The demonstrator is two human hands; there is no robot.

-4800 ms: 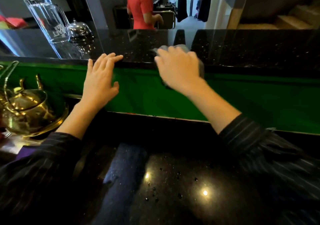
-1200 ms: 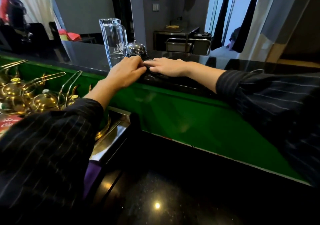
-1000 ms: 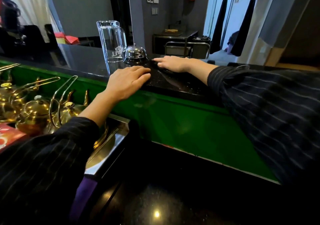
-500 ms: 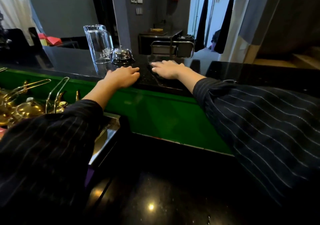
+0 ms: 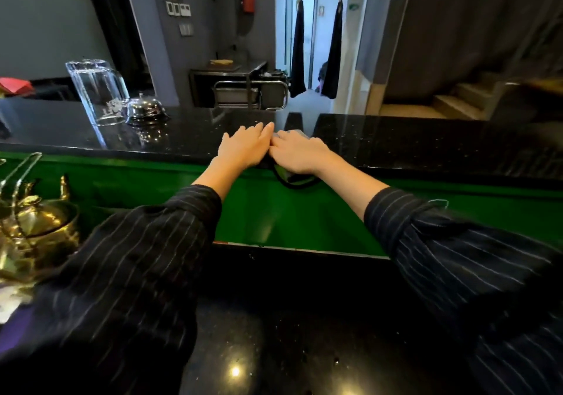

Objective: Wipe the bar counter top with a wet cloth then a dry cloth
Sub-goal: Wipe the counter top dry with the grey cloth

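Note:
The black speckled bar counter top [image 5: 411, 139] runs across the middle of the head view. My right hand [image 5: 300, 152] lies flat on a grey cloth [image 5: 298, 134] at the counter's near edge and presses it down. A dark part of the cloth hangs over the edge below my palm. My left hand [image 5: 243, 145] rests flat on the counter just left of it, with fingers straight. The two hands touch side by side. Most of the cloth is hidden under my right hand.
A clear glass pitcher [image 5: 97, 93] and a chrome call bell [image 5: 144, 110] stand on the counter to the left. Brass teapots [image 5: 33, 227] sit low at the left. A green panel [image 5: 289, 218] drops to a lower black worktop [image 5: 289, 333].
Both hands and the cloth have slid right along the counter, away from the bell and pitcher. The left hand has closed up against the right hand.

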